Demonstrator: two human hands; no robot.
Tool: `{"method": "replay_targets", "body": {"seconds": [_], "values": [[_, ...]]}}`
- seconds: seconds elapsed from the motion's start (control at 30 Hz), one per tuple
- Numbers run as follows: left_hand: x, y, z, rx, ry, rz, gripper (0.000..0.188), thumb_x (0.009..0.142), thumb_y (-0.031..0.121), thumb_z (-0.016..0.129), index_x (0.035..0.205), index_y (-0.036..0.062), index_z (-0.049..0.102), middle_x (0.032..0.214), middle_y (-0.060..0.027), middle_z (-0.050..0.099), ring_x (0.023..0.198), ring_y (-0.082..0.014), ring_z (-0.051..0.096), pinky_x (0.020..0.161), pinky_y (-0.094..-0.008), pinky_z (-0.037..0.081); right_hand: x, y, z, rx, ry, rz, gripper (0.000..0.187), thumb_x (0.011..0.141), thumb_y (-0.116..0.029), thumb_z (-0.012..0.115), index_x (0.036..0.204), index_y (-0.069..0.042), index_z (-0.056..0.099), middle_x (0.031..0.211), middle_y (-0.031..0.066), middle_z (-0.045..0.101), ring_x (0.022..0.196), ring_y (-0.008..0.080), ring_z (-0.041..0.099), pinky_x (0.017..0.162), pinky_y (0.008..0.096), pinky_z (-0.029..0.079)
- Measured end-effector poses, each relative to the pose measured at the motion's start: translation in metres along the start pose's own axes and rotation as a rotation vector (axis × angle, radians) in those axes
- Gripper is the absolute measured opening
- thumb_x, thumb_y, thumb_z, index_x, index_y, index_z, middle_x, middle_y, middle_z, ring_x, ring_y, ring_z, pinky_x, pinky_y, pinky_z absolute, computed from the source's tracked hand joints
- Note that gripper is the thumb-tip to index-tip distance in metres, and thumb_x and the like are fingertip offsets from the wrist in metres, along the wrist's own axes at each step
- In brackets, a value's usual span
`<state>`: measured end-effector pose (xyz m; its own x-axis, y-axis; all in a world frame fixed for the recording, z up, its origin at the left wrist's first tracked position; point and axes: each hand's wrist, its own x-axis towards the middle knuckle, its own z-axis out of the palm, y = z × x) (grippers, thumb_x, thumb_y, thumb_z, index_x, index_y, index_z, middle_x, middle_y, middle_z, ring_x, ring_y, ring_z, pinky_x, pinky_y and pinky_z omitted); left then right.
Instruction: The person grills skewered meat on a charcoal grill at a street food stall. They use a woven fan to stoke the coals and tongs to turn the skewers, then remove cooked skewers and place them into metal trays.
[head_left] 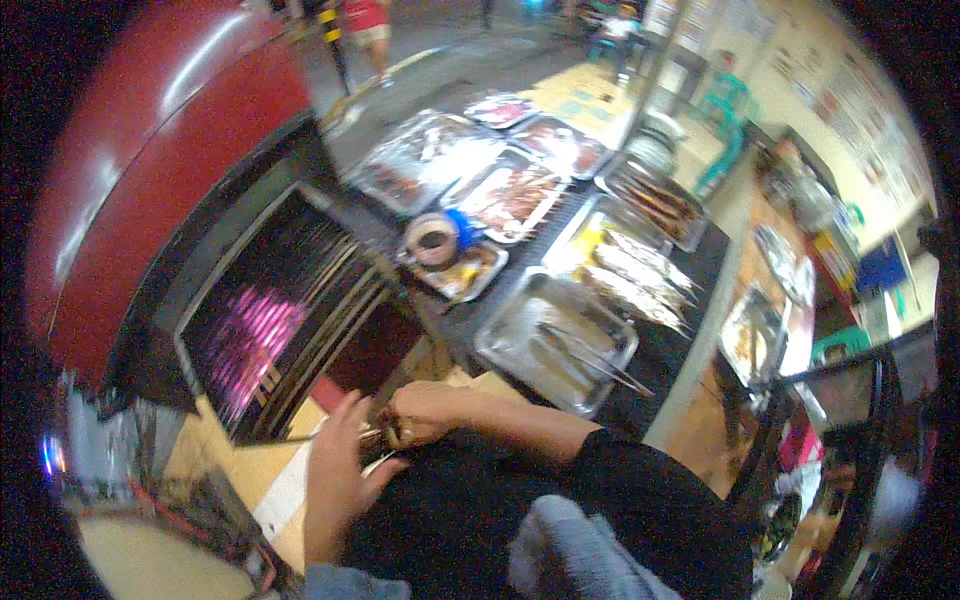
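My left hand [338,480] is at the near edge of the charcoal grill [330,290], fingers raised and thumb spread apart. Right beside it, my right hand [425,412] is closed, its forearm crossing in front of my body. Something small and brownish shows between the two hands, too blurred to name. Pink-glowing coals [250,345] lie in the left part of the grill, next to several long metal bars. To the right of the hands, a metal tray [500,335] holds tongs [590,355].
A red hood [150,170] rises behind the grill. Beyond stand foil-wrapped pieces [640,285], a tray of skewers [660,205], a tray of meat [510,195] and a bowl of dark sauce [435,241]. A wooden counter [700,400] runs along the right. A person [370,30] is in the street.
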<state>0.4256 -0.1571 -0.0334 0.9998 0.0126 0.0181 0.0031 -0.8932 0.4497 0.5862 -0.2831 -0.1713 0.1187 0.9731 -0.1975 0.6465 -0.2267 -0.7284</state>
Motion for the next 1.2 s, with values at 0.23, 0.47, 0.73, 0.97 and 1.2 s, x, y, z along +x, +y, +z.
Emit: {"method": "replay_targets", "body": {"seconds": [0.23,0.47,0.73,0.97,1.2], "values": [[-0.08,-0.112,-0.013,0.025,-0.182,-0.401,0.066,0.088,0.054,0.075,0.139,0.0146,0.059,0.092,-0.0203,0.073,0.089,-0.0396,0.072,0.079,-0.0489,0.057,0.082,-0.082,0.011,-0.122,0.136,-0.223,0.032,0.082,-0.038,0.078,0.102,-0.014,0.078,0.093,0.0154,0.076,0.086,0.0391,0.072,0.08,0.0453,0.058],[-0.242,-0.215,-0.004,-0.252,0.066,-0.706,0.037,0.092,0.044,0.074,0.114,0.0143,0.075,0.087,-0.0174,0.074,0.083,-0.0376,0.073,0.074,-0.0471,0.055,0.198,-0.123,-0.004,-0.29,0.553,0.274,0.055,0.088,-0.06,0.07,0.091,-0.005,0.075,0.092,0.0198,0.075,0.084,0.0398,0.073,0.077,0.0491,0.059],[-0.323,-0.277,-0.007,-0.374,0.089,-0.863,0.036,0.091,0.042,0.075,0.114,0.0144,0.075,0.087,-0.0173,0.075,0.083,-0.0365,0.073,0.073,-0.0463,0.055,0.288,-0.162,0.021,-0.461,0.298,0.595,0.066,0.087,-0.061,0.071,0.102,0.004,0.075,0.101,0.0223,0.077,0.097,0.0367,0.076,0.086,0.0455,0.06],[-0.309,-0.306,-0.022,-0.338,0.068,-0.734,0.035,0.09,0.039,0.077,0.115,0.0139,0.075,0.089,-0.0169,0.075,0.085,-0.0366,0.073,0.075,-0.046,0.056,0.309,-0.141,0.043,-0.544,0.38,0.614,0.021,0.087,-0.018,0.069,0.099,-0.003,0.076,0.095,0.0205,0.078,0.09,0.0361,0.077,0.081,0.0459,0.062],[-0.277,-0.309,-0.029,-0.344,0.057,-0.616,0.037,0.087,0.038,0.082,0.114,0.0138,0.075,0.09,-0.0157,0.076,0.085,-0.0358,0.074,0.075,-0.0447,0.057,0.309,-0.109,0.05,-0.566,0.5,0.56,0.019,0.09,-0.017,0.065,0.098,-0.003,0.075,0.089,0.0205,0.077,0.085,0.0364,0.077,0.077,0.0488,0.061]]}}
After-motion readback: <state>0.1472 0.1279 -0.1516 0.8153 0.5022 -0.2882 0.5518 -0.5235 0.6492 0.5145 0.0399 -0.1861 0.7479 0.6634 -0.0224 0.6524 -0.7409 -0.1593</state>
